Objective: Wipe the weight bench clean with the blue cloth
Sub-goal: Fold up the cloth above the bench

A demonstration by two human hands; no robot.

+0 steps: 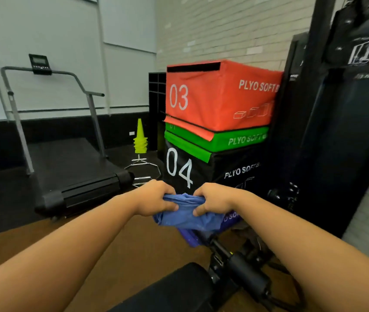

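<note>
Black padding of the weight bench (174,287) is showing at the bottom centre of the frame, nearest the camera, with its roller and frame (246,273) just beyond. Both bare arms are reaching forward over it. At mid-frame the left hand (156,200) and the right hand (217,200) are each pinching the blue cloth (189,218) between curled fingers and thumb, bunching it, and the cloth is hanging in the air above the far end of the bench, not touching the pad.

Judging by this, the wiping is not yet under way: the person is gathering or folding the cloth (a preparing step). The next move is calling for bringing the cloth down flat onto the pad and sweeping along it.

Counting: one cloth, two hands, one bench. Farther back, three stacked soft boxes (219,95) (orange, green, black) are standing centre right, with a purple piece (233,218) peeking behind the cloth. One stack of yellow cones (140,140) and one treadmill (66,167) are sitting at left.
</note>
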